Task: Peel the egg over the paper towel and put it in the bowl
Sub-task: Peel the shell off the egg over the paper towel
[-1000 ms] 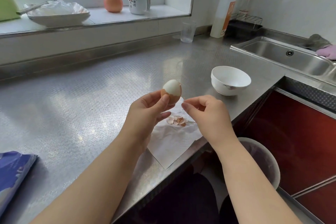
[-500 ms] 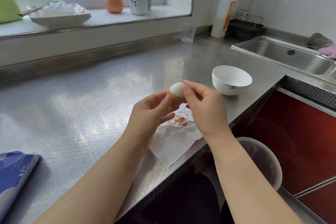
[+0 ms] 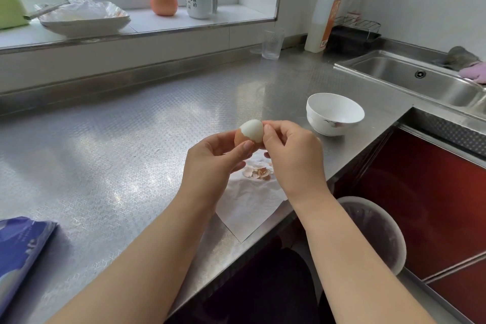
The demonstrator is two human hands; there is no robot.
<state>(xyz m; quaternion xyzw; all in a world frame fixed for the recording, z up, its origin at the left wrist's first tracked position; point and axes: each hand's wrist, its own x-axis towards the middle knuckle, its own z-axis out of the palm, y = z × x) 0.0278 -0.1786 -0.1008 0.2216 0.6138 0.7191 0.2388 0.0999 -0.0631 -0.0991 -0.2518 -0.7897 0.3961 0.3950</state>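
A second ago the right hand hung apart from the egg, fingers pinched; now it has closed in, and its thumb and forefinger press on the egg's right side at the edge of the shell. I judge another piece is about to be picked off, so the peeling is under way and roughly half done: the top shows bare white, the lower part is brown shell. The left hand grips the egg from below between thumb and fingers, as before. The egg sits above the far end of the paper towel, near the counter's front edge, with the bowl to its right and a little farther back, empty. Count: one egg, one towel, one bowl, one small heap of shell bits on the towel, too jumbled to number. The heap looks unchanged since the earlier frames.
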